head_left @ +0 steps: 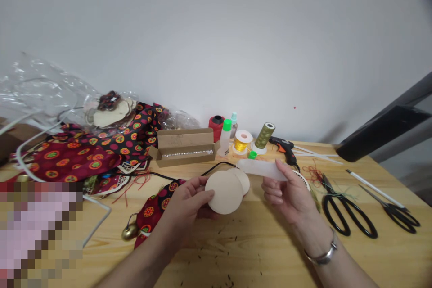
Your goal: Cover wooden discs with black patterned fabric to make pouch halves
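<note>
Between thumb and fingers, my left hand (194, 198) grips a flat, cream-coloured round disc (224, 192) near the middle of the view. A smaller round piece (243, 181) of the same colour shows behind its right edge; I cannot tell whether the two are joined. My right hand (286, 189) is closed on a translucent white glue bottle (261, 169), tipped sideways with its narrow end pointing left above the small piece. A loose green cap (252, 155) lies on the table just beyond the bottle. Dark patterned fabric with a brass bell (129, 231) lies beside my left hand.
An open cardboard box (185, 157) stands behind my hands. Near it are a green-capped bottle (225, 137), yellow thread (241, 143), a green spool (265, 136) and a glue gun (284, 147). Large scissors (347, 213) lie right; patterned fabric (77, 157) and cables lie left.
</note>
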The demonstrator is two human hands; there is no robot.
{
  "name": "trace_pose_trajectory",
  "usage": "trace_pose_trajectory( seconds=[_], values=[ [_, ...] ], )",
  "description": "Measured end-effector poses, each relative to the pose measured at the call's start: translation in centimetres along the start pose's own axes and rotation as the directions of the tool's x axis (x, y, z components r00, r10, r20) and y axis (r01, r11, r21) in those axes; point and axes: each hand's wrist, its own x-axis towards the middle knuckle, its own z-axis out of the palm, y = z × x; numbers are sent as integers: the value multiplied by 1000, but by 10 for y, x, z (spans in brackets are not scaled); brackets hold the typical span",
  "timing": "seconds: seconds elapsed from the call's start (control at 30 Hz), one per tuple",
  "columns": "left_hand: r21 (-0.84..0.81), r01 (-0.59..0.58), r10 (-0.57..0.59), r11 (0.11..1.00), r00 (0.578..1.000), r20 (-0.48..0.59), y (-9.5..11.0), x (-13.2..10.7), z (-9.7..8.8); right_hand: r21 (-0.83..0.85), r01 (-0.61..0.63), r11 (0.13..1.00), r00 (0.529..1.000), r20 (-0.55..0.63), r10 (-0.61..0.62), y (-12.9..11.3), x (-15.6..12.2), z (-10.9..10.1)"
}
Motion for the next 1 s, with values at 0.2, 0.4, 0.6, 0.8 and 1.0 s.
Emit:
trace_pose_trajectory(
  seconds=[0.2, 0.4, 0.6, 0.8, 1.0],
  values=[
    [-11, 17, -17, 1000, 1000, 3, 0, -1, 1, 10, 58, 998, 998, -36, -58, 3, 1, 1],
    [-22, 9, -9, 1000, 1000, -25, 0, 0, 0, -71, 151, 986, 986, -63, -155, 4, 1, 3],
    [-22, 12, -13, 1000, 999, -53, 1, 2, -2, -175, 247, 953, 956, -121, -269, 3, 0, 4],
    [-21, -18, 17, 1000, 999, -41, -3, 6, -6, -262, 315, 912, 932, -93, -349, 4, 1, 3],
    [-18, -44, 43, 999, 998, -45, -7, 6, -8, -355, 388, 851, 902, -44, -430, 6, 1, 0]
  ],
)
